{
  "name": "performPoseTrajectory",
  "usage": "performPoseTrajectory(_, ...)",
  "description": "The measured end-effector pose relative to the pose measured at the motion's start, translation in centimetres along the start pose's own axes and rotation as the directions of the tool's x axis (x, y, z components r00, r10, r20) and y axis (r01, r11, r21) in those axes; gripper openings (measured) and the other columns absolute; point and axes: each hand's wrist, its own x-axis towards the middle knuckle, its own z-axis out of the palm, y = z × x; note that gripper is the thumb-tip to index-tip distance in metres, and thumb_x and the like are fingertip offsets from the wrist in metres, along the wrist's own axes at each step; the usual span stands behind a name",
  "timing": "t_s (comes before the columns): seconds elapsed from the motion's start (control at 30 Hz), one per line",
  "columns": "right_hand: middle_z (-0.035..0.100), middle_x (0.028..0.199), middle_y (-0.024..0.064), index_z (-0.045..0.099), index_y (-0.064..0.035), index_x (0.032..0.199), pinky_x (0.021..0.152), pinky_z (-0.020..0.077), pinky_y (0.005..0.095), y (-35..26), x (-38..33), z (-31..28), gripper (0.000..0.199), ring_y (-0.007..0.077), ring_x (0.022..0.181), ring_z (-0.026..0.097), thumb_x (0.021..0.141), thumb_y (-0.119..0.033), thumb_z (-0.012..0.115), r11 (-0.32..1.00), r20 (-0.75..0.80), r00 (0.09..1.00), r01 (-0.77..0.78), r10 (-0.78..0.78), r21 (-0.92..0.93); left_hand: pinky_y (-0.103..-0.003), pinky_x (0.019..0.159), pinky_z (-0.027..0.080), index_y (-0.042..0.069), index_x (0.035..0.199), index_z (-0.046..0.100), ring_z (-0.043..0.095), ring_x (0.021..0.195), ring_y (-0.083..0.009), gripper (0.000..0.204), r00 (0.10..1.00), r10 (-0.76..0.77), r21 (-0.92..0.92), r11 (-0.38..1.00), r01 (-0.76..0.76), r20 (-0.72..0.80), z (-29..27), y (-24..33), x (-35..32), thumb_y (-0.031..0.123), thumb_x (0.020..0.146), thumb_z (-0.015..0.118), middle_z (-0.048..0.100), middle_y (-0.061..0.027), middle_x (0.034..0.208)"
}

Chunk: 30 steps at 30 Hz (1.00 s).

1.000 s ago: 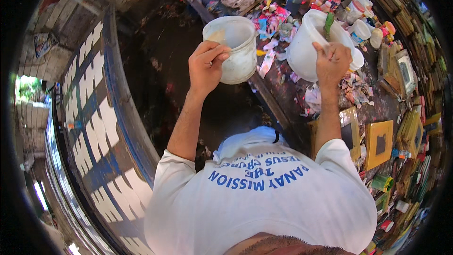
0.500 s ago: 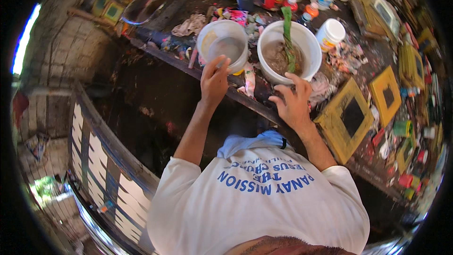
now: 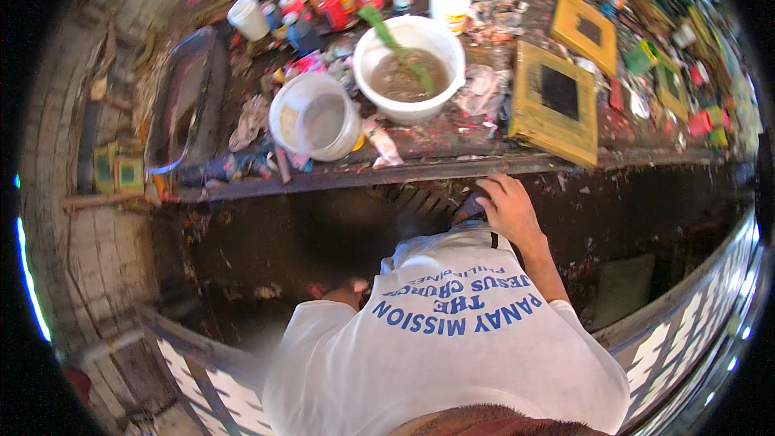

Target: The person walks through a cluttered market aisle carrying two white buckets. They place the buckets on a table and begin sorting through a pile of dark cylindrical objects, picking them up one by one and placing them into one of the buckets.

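My right hand [image 3: 510,208] hangs just in front of the table's near edge, fingers loosely bent and apart, holding nothing. Only a blurred bit of my left hand [image 3: 356,284] shows low beside my shirt, so its fingers cannot be made out. Both hands are away from the containers. A white tub [image 3: 316,117] with greyish liquid stands near the edge at the left. Behind it to the right, a larger white bucket [image 3: 410,105] holds murky brown water, with a green twisted stick [image 3: 393,42] leaning in it.
Yellow framed screens [image 3: 529,105] lie on the right of the table [image 3: 452,163]. Paint bottles [image 3: 331,8] crowd the back beside a white lidded jar [image 3: 450,2]. Crumpled rags [image 3: 481,90] lie around the bucket. A dark oval basin [image 3: 175,101] sits at the far left.
My left hand has left the white tub and dropped to my side. My right hand has drawn back from the bucket toward my body. The view has turned and shifted.
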Motion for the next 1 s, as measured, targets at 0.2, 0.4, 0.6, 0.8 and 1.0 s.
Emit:
performPoseTrajectory(0.2, 0.068, 0.126, 0.0145, 0.074, -0.0053, 0.118, 0.103, 0.0559, 0.0483, 0.8, 0.5, -3.0, 0.034, 0.0368, 0.116, 0.068, 0.087, -0.012, 0.086, 1.0, -0.214, 0.977, -0.011, 0.012, 0.009, -0.055, 0.098, 0.06, 0.011, 0.122, 0.077, 0.073, 0.115, -0.0431, 0.031, 0.985, -0.021, 0.034, 0.999, 0.028, -0.174, -4.4, 0.0, -1.8, 0.036, 0.105, 0.068, 0.078, -0.0225, 0.12)
performPoseTrajectory(0.4, 0.06, 0.144, 0.0153, 0.075, -0.0082, 0.122, 0.114, 0.0502, 0.0506, 6.9, -5.7, -7.4, 0.035, 0.0386, 0.135, 0.057, 0.088, -0.014, 0.086, 0.991, -0.179, 0.977, -0.127, 0.116, -0.049, -0.053, 0.102, 0.059, 0.009, 0.132, 0.073, 0.071, 0.119, -0.0451, 0.032, 0.462, 0.756, 0.338, 0.633, -0.697, -0.464, -10.7, 26.1, -7.5, 0.023, 0.103, 0.069, 0.075, -0.022, 0.127)
performPoseTrajectory(0.6, 0.053, 0.161, 0.0159, 0.075, -0.0129, 0.131, 0.125, 0.0379, 0.0595, 16.2, -18.4, -16.2, 0.047, 0.0415, 0.151, 0.045, 0.086, -0.015, 0.088, 0.893, -0.439, 0.849, -0.408, 0.295, -0.19, -0.069, 0.125, 0.037, 0.011, 0.144, 0.065, 0.042, 0.151, -0.0455, 0.062, -0.602, 0.784, 0.786, -0.272, -0.555, -0.154, -5.2, 56.9, -23.9, 0.02, 0.087, 0.088, 0.048, -0.02, 0.16)
performPoseTrajectory(0.8, 0.035, 0.178, 0.0161, 0.064, -0.0233, 0.155, 0.131, 0.0264, 0.0604, 20.6, -32.5, -24.8, 0.067, 0.0434, 0.165, 0.026, 0.092, -0.017, 0.086, 0.597, -0.619, 0.576, -0.775, 0.534, -0.207, -0.072, 0.131, 0.022, 0.013, 0.147, 0.062, 0.028, 0.158, -0.0464, 0.071, -0.795, 0.607, 0.669, -0.581, -0.464, -0.024, 4.8, 75.3, -31.6, 0.029, 0.085, 0.091, 0.037, -0.0208, 0.163)
performPoseTrajectory(1.0, 0.035, 0.177, 0.0189, 0.06, -0.0198, 0.158, 0.131, 0.0258, 0.061, 21.1, -42.5, -24.1, 0.072, 0.0448, 0.164, 0.028, 0.091, -0.018, 0.087, 0.329, -0.696, 0.251, -0.944, 0.673, -0.022, -0.07, 0.132, 0.022, 0.02, 0.145, 0.068, 0.024, 0.161, -0.0417, 0.066, -0.772, 0.602, 0.341, -0.783, -0.52, 0.204, 13.5, 83.7, -32.7, 0.027, 0.083, 0.091, 0.037, -0.0169, 0.165)
